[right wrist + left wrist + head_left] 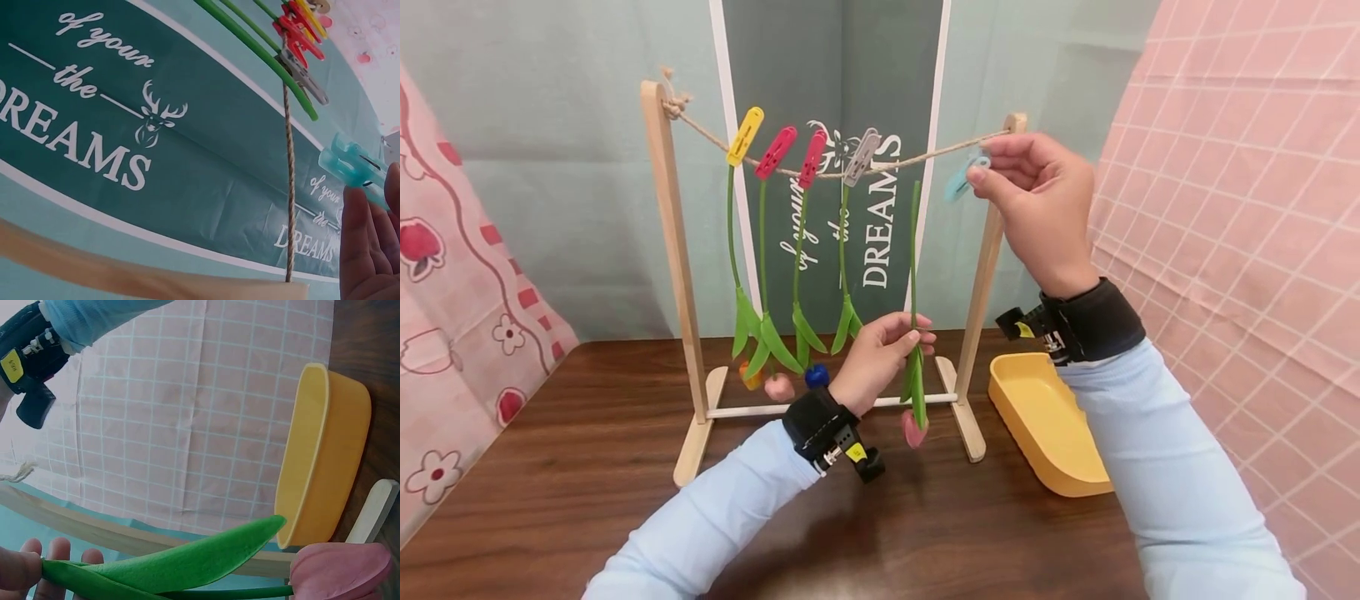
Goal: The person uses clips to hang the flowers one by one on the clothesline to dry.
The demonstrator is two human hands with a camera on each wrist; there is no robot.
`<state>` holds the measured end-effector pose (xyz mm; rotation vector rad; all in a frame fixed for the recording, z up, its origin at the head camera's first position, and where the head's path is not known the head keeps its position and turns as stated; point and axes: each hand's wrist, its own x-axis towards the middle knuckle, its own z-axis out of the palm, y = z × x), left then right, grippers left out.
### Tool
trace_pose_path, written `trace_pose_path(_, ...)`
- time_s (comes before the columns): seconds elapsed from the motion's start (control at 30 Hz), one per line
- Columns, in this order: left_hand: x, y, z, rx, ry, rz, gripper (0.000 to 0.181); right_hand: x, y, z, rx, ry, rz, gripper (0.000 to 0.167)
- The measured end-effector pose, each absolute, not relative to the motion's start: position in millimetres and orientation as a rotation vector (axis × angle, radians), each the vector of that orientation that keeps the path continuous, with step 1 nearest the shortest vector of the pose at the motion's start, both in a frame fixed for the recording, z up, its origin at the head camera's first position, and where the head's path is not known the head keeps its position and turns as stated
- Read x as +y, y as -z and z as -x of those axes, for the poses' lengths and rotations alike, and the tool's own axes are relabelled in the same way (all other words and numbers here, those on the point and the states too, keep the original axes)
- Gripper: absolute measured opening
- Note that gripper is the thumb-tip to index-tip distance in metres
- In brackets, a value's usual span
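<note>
My left hand (880, 354) pinches the stem of a pink artificial tulip (914, 427), which hangs bloom down with its bare stem end near the rope (925, 156). In the left wrist view the tulip's green leaf (187, 556) stretches away from the fingertips. Up by the rope's right end, my right hand (1045, 204) holds a light blue clothespin (967, 177) between thumb and fingers. The right wrist view shows this clothespin (353, 164) apart from the rope. Along the rope, yellow (745, 136), red and grey (862, 157) clothespins hold several other flower stems.
A wooden frame (673, 250) with a white crossbar carries the rope. To its right, a yellow tray (1037, 425) rests on the brown wooden table (587, 433). Behind stands a green banner (887, 67) with white lettering; a pink checked cloth (1240, 167) hangs at right.
</note>
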<state>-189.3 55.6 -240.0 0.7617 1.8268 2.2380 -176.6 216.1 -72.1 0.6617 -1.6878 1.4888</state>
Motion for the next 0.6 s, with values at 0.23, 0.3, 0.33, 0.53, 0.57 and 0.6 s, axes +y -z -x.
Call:
trace_pose_path(0.23,56.2,231.6,195.7,1.844,-2.285,-0.713,0.021,207.5,53.5,187.6,-1.697,-1.519,-0.682,0.015)
trace_pose_path(0.3,56.7,229.8,197.5,1.859,-2.291,-0.703,0.021,203.7,50.0,191.0,-1.707,-1.526,-0.683,0.014)
trace_pose_path(0.33,56.9,228.9,198.3,1.867,-2.293,-0.696,0.021,201.7,48.5,192.8,-1.710,-1.532,-0.683,0.014)
trace_pose_path(0.53,59.5,225.7,204.1,1.890,-2.322,-0.669,0.021,192.6,38.9,202.1,-1.781,-1.498,-0.633,0.011)
trace_pose_path(0.57,60.0,225.6,205.2,1.887,-2.332,-0.672,0.021,191.7,37.3,203.2,-1.798,-1.489,-0.621,0.011)
trace_pose_path(0.6,60.5,225.5,206.2,1.879,-2.342,-0.675,0.022,191.0,35.8,204.2,-1.811,-1.487,-0.609,0.010)
